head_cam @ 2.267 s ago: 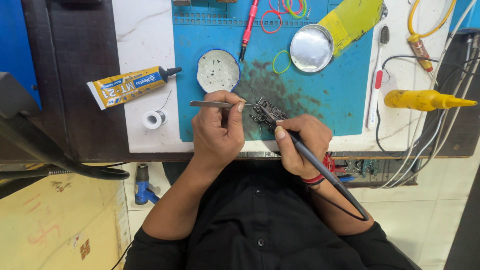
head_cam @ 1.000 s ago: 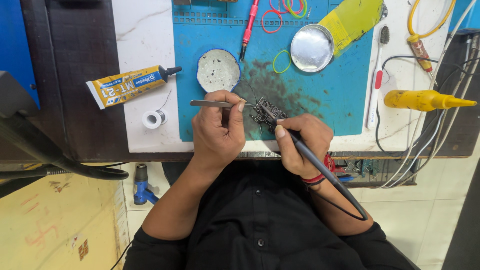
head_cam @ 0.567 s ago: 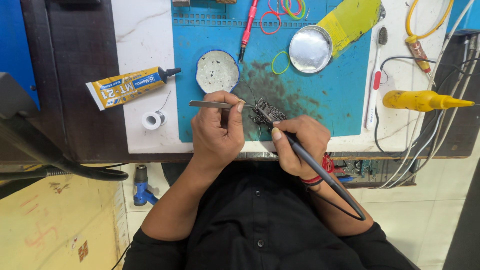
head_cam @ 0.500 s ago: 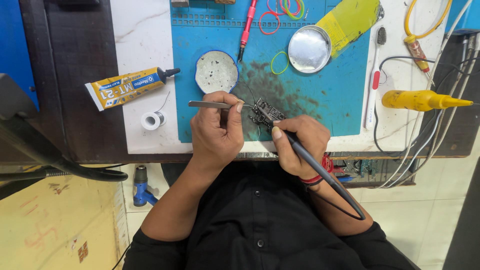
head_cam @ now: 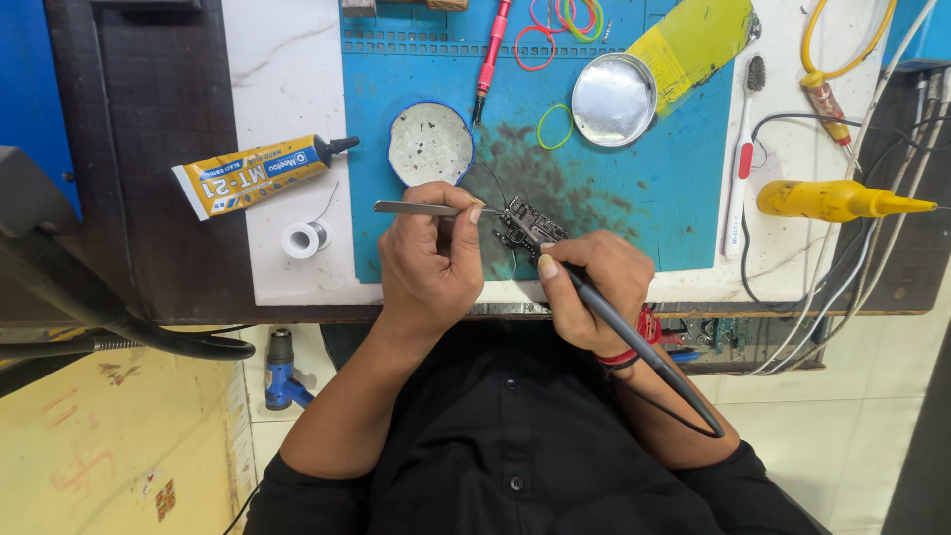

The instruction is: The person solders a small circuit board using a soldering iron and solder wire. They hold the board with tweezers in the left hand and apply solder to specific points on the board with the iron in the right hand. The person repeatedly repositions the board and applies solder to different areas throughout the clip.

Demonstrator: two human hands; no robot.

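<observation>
A: Where is the circuit board point(head_cam: 528, 227)?
B: On the blue work mat point(head_cam: 634, 198), near edge, between the two hands. Small, dark, wires trailing. Long axis runs diagonally, far-left to near-right.

A: Which hand is nearer to it?
B: Both are right at it. The left hand point(head_cam: 431, 260) lies just to its left, the right hand point(head_cam: 594, 297) just near-right of it.

A: Left hand's grip?
B: Fingers curled in, thumb and forefinger pinched on steel tweezers point(head_cam: 421, 208). The tweezers lie roughly level left to right, tips pointing right at the board's far-left corner. Contact of tips with board: cannot tell, too small.

A: Right hand?
B: Closed in a pen grip round a dark soldering iron point(head_cam: 634, 347). Handle slopes away near-right toward the body, cable looping off it; tip end aims far-left onto the board, hidden behind the thumb.

A: Wrist pose?
B: Both forearms come up from the near side, wrists at the bench edge.

A: Surroundings?
B: Round white dish point(head_cam: 430, 145) just beyond the left hand; solder spool point(head_cam: 301, 239) and yellow adhesive tube point(head_cam: 256, 174) to the left.
</observation>
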